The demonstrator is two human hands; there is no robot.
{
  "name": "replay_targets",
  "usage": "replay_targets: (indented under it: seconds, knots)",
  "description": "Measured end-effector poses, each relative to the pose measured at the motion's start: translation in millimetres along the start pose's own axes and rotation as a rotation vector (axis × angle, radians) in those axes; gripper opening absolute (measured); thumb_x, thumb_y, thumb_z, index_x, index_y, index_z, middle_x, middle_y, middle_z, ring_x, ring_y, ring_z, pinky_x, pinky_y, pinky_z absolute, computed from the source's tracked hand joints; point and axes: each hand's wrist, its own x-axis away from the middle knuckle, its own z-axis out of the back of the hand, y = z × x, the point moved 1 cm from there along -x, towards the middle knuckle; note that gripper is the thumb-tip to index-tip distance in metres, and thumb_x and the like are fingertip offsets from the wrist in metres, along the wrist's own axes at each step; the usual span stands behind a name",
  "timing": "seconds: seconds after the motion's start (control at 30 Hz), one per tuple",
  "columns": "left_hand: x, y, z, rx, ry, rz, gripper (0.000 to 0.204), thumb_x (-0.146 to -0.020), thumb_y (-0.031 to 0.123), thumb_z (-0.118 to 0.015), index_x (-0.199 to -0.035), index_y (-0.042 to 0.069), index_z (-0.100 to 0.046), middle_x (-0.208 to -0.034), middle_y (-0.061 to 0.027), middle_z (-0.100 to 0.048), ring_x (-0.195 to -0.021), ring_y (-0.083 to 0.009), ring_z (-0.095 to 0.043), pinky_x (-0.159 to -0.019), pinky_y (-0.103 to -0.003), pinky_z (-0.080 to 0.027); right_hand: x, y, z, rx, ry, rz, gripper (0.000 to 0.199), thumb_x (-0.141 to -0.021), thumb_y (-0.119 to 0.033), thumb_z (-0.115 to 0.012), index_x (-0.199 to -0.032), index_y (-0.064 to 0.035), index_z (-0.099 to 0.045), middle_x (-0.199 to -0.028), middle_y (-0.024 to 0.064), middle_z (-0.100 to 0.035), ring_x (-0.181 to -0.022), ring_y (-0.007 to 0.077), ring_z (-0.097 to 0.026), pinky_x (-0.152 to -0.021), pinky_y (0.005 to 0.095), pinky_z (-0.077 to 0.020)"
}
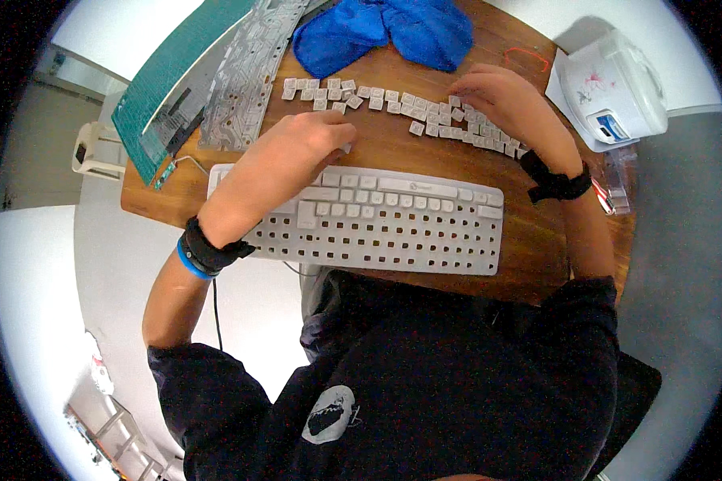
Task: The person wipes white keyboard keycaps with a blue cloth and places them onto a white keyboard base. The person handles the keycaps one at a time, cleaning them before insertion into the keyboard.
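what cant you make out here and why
All in the head view:
Loose keycaps: any print is too small, blurred.
What the left hand holds: its own back hides most fingers.
What lies beneath the right hand: covered by it.
Part of the keyboard: behind the left forearm.
Blue cloth: top edge cuts it.
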Motion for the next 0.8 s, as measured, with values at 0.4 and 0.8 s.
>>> replay_targets:
  seconds: [0.4, 0.8]
  knots:
    - [-16, 10, 5, -0.059, -0.058, 0.047, 0.038, -0.095, 0.004, -0.072, -0.133, 0.007, -0.070, -0.121, -0.0198, -0.074, -0.111, -0.0436, -0.073, -0.095, -0.049, -0.062, -13, 13, -8, -0.003, -0.059, -0.025, 0.019, -0.098, -0.020, -0.078, -0.112, -0.0082, -0.072, -0.105, 0.0122, -0.075, -0.104, 0.0344, -0.074, -0.090, 0.0458, -0.0600]
    - [-59, 34, -1, 1.122, 0.075, 0.258, 0.037, -0.114, 0.015, -0.064, -0.148, 0.000, -0.062, -0.133, -0.0075, -0.075, -0.120, -0.0181, -0.074, -0.102, -0.034, -0.062, -31, -79, 25, -0.438, 0.138, 0.166, 0.022, -0.096, -0.015, -0.081, -0.113, -0.0065, -0.069, -0.100, 0.0092, -0.070, -0.094, 0.0263, -0.072, -0.083, 0.0384, -0.0585]
